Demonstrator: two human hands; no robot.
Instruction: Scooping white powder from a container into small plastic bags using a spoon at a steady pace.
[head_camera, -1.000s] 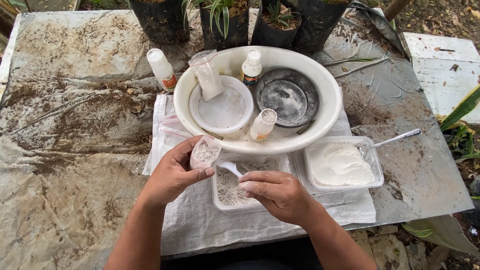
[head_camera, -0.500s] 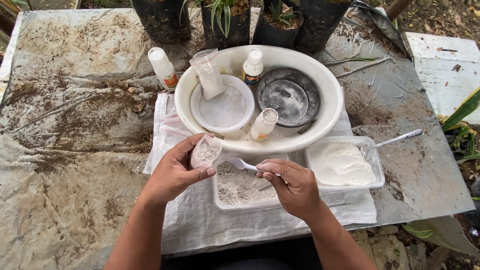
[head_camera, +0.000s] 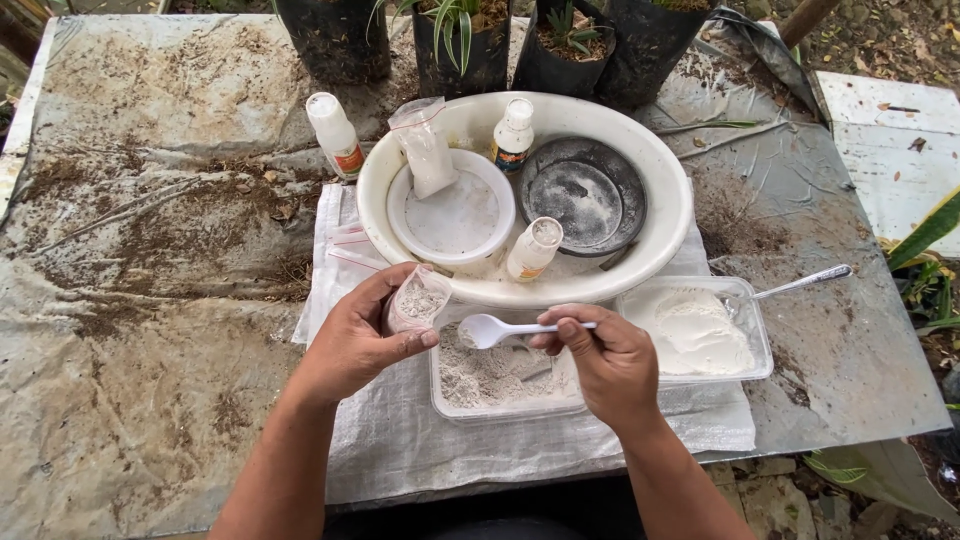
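The left hand has its grip closed around a small clear bag part-filled with grey powder, mouth up. Just beside it the right hand pinches the handle of a white plastic spoon — bowl pointing at the bag, level, above a clear tray of grey powder. A second tray of white powder lies to the right, a metal spoon resting in it. Behind — a white basin with bottles and dishes, on the dirt-streaked surface.
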